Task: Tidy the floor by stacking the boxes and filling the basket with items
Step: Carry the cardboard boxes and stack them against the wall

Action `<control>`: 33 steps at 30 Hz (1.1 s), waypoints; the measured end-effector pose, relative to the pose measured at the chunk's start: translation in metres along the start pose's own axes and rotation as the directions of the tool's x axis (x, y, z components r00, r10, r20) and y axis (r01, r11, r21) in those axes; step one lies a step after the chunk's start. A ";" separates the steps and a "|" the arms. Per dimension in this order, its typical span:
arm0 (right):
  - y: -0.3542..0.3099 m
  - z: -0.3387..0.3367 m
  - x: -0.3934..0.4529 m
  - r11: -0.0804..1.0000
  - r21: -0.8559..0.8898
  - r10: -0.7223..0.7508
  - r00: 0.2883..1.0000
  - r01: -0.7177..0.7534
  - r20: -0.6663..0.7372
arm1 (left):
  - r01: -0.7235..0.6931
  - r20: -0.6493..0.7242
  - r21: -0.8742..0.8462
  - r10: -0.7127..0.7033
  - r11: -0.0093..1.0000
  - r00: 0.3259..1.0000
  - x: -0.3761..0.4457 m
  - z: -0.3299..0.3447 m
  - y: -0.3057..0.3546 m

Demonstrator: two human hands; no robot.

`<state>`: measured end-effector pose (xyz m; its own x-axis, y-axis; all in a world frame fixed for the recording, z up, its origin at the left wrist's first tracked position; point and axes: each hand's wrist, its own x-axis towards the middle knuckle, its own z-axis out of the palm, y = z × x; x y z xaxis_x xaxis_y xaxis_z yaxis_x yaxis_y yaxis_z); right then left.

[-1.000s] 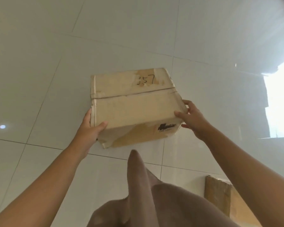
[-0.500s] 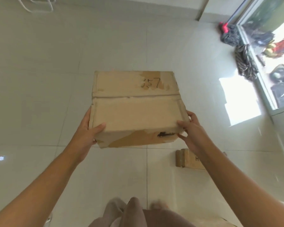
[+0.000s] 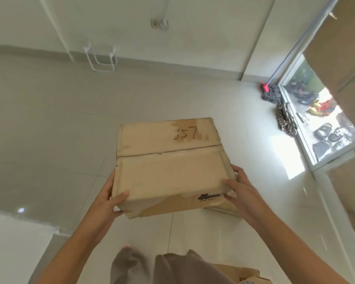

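Nearest to us, at the bottom edge of the view, a second cardboard box [image 3: 246, 275] lies on the tiled floor [image 3: 49, 140] beside our trouser legs. Above it, our left hand [image 3: 106, 203] clasps the near left corner of the carried box [image 3: 168, 167], thumb over the top face and fingers along the side, while our right hand [image 3: 241, 191] grips the near right corner in the same way. The box, marked "257" on its far flap, is held clear of the floor. Just under its right corner, a third box [image 3: 223, 209] peeks out on the floor, largely hidden.

A second ago we looked almost straight down at bare tiles; half a second ago the mop and window edge came into view. Now the wall [image 3: 193, 27], a white wire rack [image 3: 100, 60] at its foot, the mop [image 3: 272, 94] and the sunlit window [image 3: 316, 124] all show, so we have turned and raised our gaze while our grip stayed the same. We judge the carry to be closing on the box below, with stacking the likely next step. No basket is in sight.
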<state>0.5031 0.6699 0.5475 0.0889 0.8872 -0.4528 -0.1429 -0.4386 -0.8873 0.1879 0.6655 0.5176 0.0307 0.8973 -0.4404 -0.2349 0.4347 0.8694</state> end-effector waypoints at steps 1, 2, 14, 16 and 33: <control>0.001 -0.005 -0.010 1.000 -0.008 0.006 1.000 -0.006 0.011 | 0.003 -0.002 -0.020 -0.003 1.000 1.000 -0.016 -0.002 -0.005; -0.001 -0.009 -0.025 1.000 -0.021 0.015 0.999 -0.015 0.035 | 0.006 -0.012 -0.043 -0.007 0.999 1.000 -0.037 -0.003 -0.009; 0.060 0.031 -0.123 0.936 -0.327 0.240 0.915 -0.130 0.325 | -0.002 -0.301 -0.379 -0.121 0.926 0.946 -0.256 -0.049 -0.121; 0.078 0.049 -0.141 0.923 -0.366 0.264 0.886 -0.117 0.382 | -0.060 -0.379 -0.443 -0.126 0.895 0.917 -0.298 -0.058 -0.141; 0.162 0.174 -0.411 0.864 -0.408 0.305 0.338 0.294 0.890 | -0.539 -0.882 -0.268 0.022 0.798 0.471 -0.686 -0.059 -0.242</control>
<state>0.2720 0.2593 0.6051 -0.8909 0.2942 -0.3460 0.3050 -0.1768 -0.9358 0.1663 -0.0602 0.5961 -0.8475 0.3644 -0.3860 -0.4647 -0.1577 0.8713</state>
